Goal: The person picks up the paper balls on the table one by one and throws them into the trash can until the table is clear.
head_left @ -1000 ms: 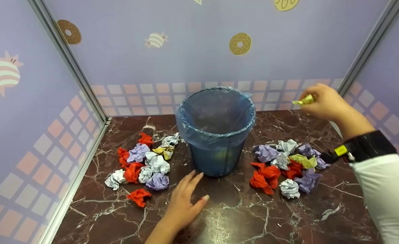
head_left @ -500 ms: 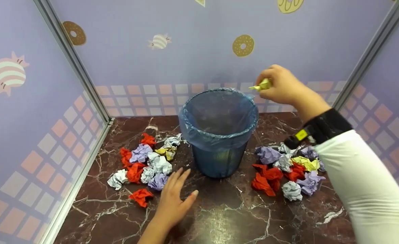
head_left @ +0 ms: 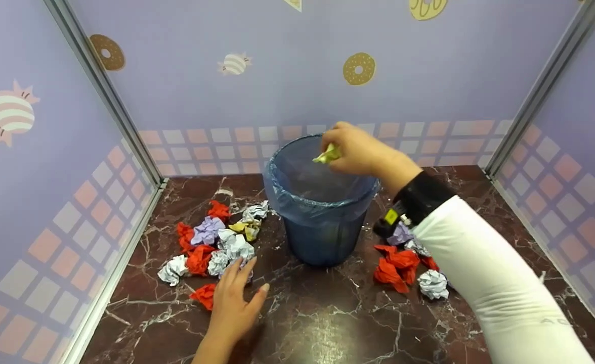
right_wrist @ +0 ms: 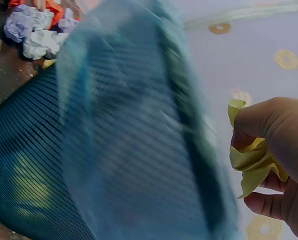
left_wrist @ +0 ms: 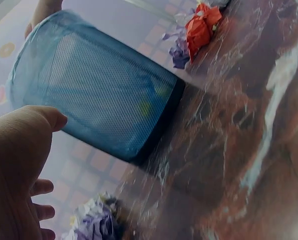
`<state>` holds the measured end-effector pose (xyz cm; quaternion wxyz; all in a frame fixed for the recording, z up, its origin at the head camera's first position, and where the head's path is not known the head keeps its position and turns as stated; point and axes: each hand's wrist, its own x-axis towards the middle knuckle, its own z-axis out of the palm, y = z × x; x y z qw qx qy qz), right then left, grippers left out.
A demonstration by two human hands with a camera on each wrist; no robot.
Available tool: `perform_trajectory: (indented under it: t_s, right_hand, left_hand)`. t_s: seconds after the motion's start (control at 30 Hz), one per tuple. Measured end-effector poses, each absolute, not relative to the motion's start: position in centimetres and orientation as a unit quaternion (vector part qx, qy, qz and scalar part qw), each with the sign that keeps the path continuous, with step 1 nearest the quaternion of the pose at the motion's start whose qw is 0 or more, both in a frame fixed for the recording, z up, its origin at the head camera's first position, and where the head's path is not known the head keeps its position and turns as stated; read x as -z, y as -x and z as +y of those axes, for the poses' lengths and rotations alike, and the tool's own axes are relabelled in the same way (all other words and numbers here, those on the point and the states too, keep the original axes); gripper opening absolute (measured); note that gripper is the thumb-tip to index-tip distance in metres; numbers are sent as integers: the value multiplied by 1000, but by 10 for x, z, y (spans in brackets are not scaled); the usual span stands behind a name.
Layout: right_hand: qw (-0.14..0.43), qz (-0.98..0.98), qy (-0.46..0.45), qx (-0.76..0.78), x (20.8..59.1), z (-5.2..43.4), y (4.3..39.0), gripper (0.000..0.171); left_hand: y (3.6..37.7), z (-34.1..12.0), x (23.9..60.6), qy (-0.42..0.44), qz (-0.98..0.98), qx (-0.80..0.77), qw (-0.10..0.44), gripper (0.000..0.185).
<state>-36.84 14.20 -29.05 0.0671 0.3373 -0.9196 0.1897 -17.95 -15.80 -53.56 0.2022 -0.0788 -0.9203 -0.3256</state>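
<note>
A blue mesh bin [head_left: 323,202] lined with a blue plastic bag stands mid-table. My right hand [head_left: 350,151] hovers over its mouth and pinches a crumpled yellow paper ball [head_left: 328,154], seen close in the right wrist view as the yellow paper ball [right_wrist: 251,160] beside the bin [right_wrist: 114,140]. My left hand [head_left: 234,298] lies flat with straight fingers on the dark marble table [head_left: 328,323], its fingertips touching the left pile of paper balls [head_left: 211,242]. The left wrist view shows the bin [left_wrist: 99,100] and the left hand [left_wrist: 19,170].
A second pile of red, white and purple paper balls [head_left: 409,268] lies right of the bin, partly hidden by my right sleeve [head_left: 484,288]. Lilac walls close the table on the left, back and right.
My right hand carried the yellow paper ball leftward from the right wall to above the bin's mouth. My left hand slid left from the bin's base toward the left pile.
</note>
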Motion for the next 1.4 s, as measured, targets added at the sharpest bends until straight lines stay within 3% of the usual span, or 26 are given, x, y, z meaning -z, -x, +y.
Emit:
perform_trajectory:
  t_s: [0.37,0.97,1.4]
  right_hand:
    - [50,-910,-384,-147,313,122,364,26]
    - [28,-916,-369,-152,318,122,361,65]
    - [50,-927,-353,-114,300,158,364,61]
  left_hand:
    - [172,-170,542,43,-927,331,174,60]
    - [173,-170,538,49,-925,326,190,65]
    - [175,-148,519,101,-921,316,206,69]
